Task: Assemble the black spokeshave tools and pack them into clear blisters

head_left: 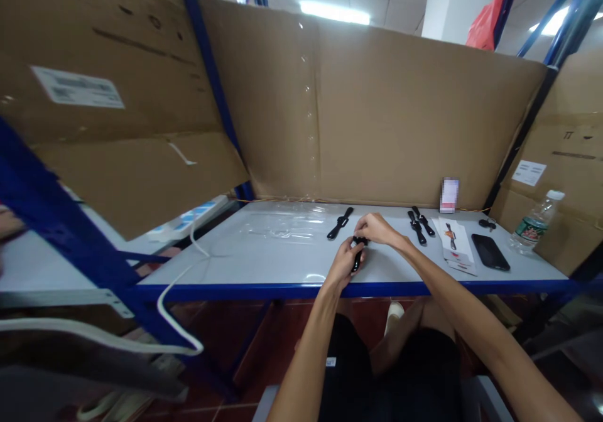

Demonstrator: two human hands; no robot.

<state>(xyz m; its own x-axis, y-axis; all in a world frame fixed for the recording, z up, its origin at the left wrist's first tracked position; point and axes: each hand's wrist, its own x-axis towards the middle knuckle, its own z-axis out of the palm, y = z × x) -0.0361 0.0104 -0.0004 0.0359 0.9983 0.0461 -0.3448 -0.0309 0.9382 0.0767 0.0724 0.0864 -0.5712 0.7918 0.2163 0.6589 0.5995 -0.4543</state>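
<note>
Both of my hands meet over the front middle of the pale shelf table. A black smartwatch is held between them. My left hand grips its lower strap from below. My right hand pinches its upper end from above. Another black watch lies flat just behind my hands. Two more black watches lie side by side to the right.
White product boxes, a black phone and a water bottle sit at the right. Cardboard sheets wall the back and sides. A white power strip and its cable hang at the left. Blue rack posts frame the shelf.
</note>
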